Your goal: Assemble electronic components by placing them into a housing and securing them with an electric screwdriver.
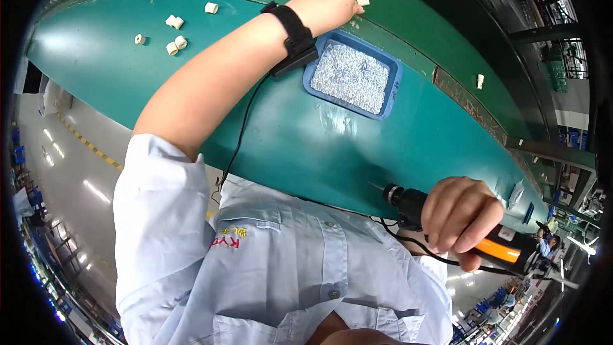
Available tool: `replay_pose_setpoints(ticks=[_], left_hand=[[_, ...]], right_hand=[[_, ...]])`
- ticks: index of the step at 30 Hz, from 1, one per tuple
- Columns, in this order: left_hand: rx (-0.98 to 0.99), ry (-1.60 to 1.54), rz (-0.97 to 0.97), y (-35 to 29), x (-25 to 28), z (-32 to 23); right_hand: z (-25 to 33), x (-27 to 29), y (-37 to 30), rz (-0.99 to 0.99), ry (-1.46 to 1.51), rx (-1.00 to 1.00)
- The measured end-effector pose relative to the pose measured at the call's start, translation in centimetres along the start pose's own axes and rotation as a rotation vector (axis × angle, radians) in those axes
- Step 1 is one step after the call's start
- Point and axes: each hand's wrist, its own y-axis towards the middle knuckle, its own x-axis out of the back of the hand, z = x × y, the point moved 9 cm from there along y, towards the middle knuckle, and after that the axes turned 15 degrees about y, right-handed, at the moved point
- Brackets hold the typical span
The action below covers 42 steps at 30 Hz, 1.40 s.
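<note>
My left hand (329,1) reaches over the far edge of the green bench, closed round a small cream cylindrical piece (363,0) that shows between the fingertips. A black band with a box is strapped round that wrist. My right hand (461,217) grips a black electric screwdriver (501,249) with an orange band, held above the near right part of the bench. Its thin bit (376,185) points left, touching nothing. Between the hands, a blue plastic tray (348,107) holds a heap of small silvery screws (352,75).
Several loose cream pieces (211,7) lie on the bench top (268,147) at the far left. Another piece (480,81) rests on the dark green surface beyond the raised edge strip (408,57). A black cable (246,121) runs down from the wrist band.
</note>
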Motion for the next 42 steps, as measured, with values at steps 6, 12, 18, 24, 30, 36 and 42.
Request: replay_pose_setpoints(ticks=[6,12,18,24,30,36,42], left_hand=[[0.094,0.062,-0.228,3.6,-0.4,4.7],[0.317,0.137,-0.134,3.2,-2.5,12.7],[0.350,-0.015,-0.087,1.7,-2.2,10.9],[0.290,-0.290,-0.245,-8.7,3.6,6.0],[0.501,-0.411,-0.220,-20.8,7.6,8.8],[0.754,-0.488,-0.252,-27.2,8.7,13.0],[0.768,-0.544,-0.281,-27.7,9.5,12.6]], right_hand=[[-0.9,1.8,-2.8,-0.029,-0.007,-0.029],[-2.7,0.7,-2.2,0.106,0.248,-0.142],[-4.7,-1.4,0.6,0.304,0.519,-0.201],[-11.2,7.8,6.1,-0.393,0.205,-0.295],[-22.0,11.4,16.3,-0.260,-0.781,-0.496],[-31.0,12.6,19.2,-0.040,-1.337,-0.262],[-33.3,14.4,19.5,-0.009,-1.449,-0.473]])
